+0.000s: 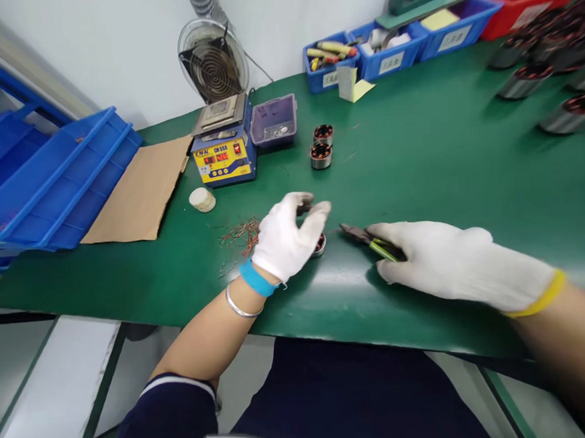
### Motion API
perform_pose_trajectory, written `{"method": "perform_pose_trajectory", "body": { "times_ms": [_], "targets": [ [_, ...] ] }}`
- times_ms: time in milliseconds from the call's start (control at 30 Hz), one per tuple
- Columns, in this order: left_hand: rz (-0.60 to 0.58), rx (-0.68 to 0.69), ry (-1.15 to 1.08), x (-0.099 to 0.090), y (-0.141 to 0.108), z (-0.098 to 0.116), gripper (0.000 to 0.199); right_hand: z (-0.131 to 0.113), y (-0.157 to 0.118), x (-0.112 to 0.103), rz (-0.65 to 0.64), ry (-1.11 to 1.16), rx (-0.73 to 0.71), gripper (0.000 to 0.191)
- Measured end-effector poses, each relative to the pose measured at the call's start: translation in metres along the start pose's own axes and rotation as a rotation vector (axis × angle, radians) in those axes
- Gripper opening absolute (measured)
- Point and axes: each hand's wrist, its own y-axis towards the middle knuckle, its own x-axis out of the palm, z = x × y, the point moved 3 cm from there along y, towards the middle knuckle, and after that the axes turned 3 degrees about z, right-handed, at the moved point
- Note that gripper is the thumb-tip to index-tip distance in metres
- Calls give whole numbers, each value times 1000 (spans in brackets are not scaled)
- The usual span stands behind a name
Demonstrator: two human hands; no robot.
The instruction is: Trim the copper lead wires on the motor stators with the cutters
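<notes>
My left hand (291,236), in a white glove with a blue cuff, is above the table with its fingers curved and apart; nothing shows between them. Just under it, a small metal ring wound with copper, like a motor stator (319,246), is partly hidden by the hand. My right hand (435,259), gloved in white with a yellow cuff, is wrapped round green-handled pliers (371,240). Their dark jaws point left toward the stator. Left of my left hand lies a loose pile of copper wire clippings (243,234).
Behind stand two more stators (321,155), a blue-and-yellow solder pot (224,154), a purple tray (275,140) and a round whitish block (201,199). Blue bins (332,76) line the back near a fan (214,64). Larger stators (526,81) crowd the right; cardboard (140,189) lies left.
</notes>
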Motion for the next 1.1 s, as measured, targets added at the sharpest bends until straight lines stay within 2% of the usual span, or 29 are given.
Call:
{"method": "perform_pose_trajectory", "body": {
  "times_ms": [100, 233, 333, 400, 500, 600, 767, 867, 967, 1100],
  "targets": [
    [163, 3, -170, -8, 3, -6, 38, -12, -4, -1, 98, -364, -104, 51],
    [210, -9, -282, -7, 6, -10, 43, -44, 3, 1, 267, -279, -409, 61],
    [251, -8, -307, -7, 7, -11, 45, -73, 15, 14, 251, -256, -592, 57],
    [265, -15, -309, -8, 7, -12, 45, -89, 23, 24, 206, -259, -632, 43],
    [265, -41, -315, -9, 10, -13, 46, -97, 29, 27, 194, -250, -573, 32],
    [283, -72, -353, -9, 12, -13, 46, -70, 37, 8, 268, -230, -390, 29],
    [254, -123, -397, -4, 13, -15, 51, 34, 61, -52, 443, -215, 173, 32],
    [210, -161, -410, 2, 12, -18, 52, 78, 68, -70, 618, -226, 394, 49],
    [175, -180, -427, 7, 11, -19, 51, 89, 75, -63, 709, -216, 374, 66],
    [132, -187, -465, 12, 11, -20, 50, 93, 97, -45, 625, -186, 260, 65]
  ]
}}
